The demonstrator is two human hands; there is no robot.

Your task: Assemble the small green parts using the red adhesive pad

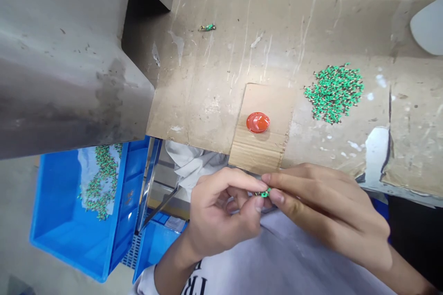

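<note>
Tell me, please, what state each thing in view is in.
Left hand: pinching the green part.
Right hand: pinching the same part.
Green pile: loose, spread on the table.
Red disc: lying flat on cardboard.
Blue bin: open, partly filled.

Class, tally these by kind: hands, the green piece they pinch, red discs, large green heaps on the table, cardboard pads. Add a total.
Hands: 2, the left hand and the right hand
Small green piece pinched between them: 1
Red disc: 1
Large green heap: 1
Cardboard pad: 1
Total: 6
</note>
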